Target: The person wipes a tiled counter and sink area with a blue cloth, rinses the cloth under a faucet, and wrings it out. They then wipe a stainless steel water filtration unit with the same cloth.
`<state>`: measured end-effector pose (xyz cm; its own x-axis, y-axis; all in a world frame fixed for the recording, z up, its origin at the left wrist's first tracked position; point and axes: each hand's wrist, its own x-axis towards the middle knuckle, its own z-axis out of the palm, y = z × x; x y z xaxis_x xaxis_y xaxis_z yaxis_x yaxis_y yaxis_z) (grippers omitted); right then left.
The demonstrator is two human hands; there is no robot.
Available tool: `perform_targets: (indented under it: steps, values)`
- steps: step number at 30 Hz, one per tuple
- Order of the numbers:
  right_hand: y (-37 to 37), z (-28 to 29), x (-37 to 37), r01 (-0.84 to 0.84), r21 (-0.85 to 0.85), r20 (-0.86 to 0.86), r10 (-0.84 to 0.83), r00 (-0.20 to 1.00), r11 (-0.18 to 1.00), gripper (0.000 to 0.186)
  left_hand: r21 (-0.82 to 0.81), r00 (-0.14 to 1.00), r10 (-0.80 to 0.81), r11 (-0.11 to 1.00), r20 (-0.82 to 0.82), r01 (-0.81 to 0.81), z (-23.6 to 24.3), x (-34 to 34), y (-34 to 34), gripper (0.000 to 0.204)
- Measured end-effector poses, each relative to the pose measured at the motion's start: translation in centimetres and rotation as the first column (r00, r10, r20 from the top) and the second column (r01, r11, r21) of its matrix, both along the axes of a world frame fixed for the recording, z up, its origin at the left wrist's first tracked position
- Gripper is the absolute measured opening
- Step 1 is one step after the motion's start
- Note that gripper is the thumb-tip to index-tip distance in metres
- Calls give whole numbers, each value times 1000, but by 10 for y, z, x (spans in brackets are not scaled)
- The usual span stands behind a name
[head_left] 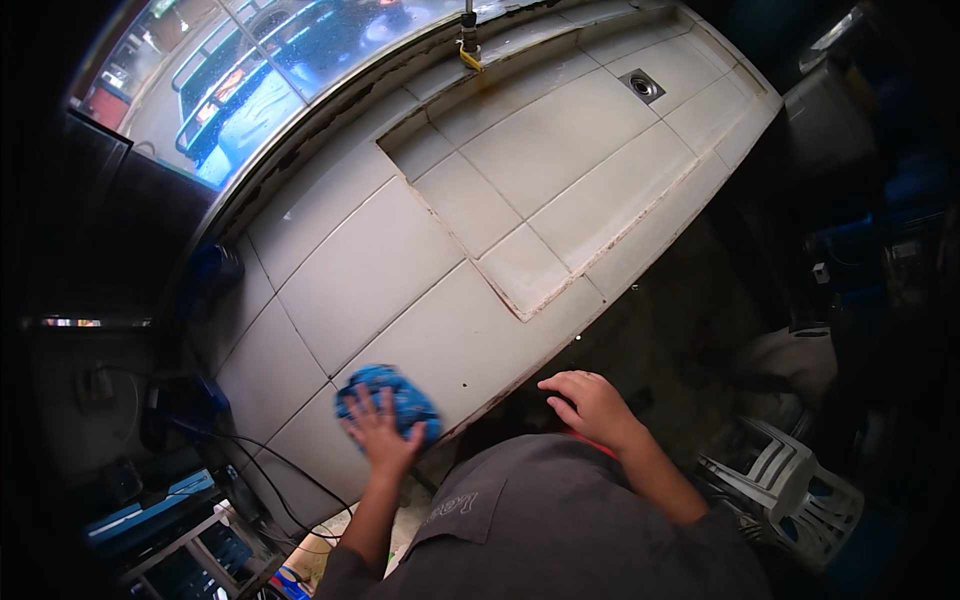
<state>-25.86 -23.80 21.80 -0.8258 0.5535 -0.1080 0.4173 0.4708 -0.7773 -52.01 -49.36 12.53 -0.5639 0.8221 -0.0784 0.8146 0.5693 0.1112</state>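
My left hand lies flat with spread fingers on a crumpled blue patterned cloth. The cloth rests on the white tiled counter, close to its near edge, and looks slightly blurred. In front of my body, just off the counter's edge, my right hand hangs in the air. Its fingers are loosely bent, the thumb stands apart, and nothing shows in them.
A shallow tiled basin with a raised rim is sunk into the counter, with a square metal drain at its far right. A tap stands behind it. Black cables run at left. White plastic chairs stand at lower right.
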Motion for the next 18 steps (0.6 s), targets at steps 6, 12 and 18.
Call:
perform_targets:
  steps: [6, 12, 18]
  values:
    - [8, 11, 20, 94, 57, 15, -95, 995, 994, 21, 213, 812, -568, 817, 135, 536, 23, 61, 166, 81]
    - [13, 18, 28, 144, 73, 58, -148, 987, 987, 22, 332, 825, -551, 807, 124, 489, 14, 97, 273, 78]
    - [22, 9, 18, 101, 134, -71, -92, 993, 986, 24, 319, 894, -419, 879, 162, 354, 16, 79, 159, 80]
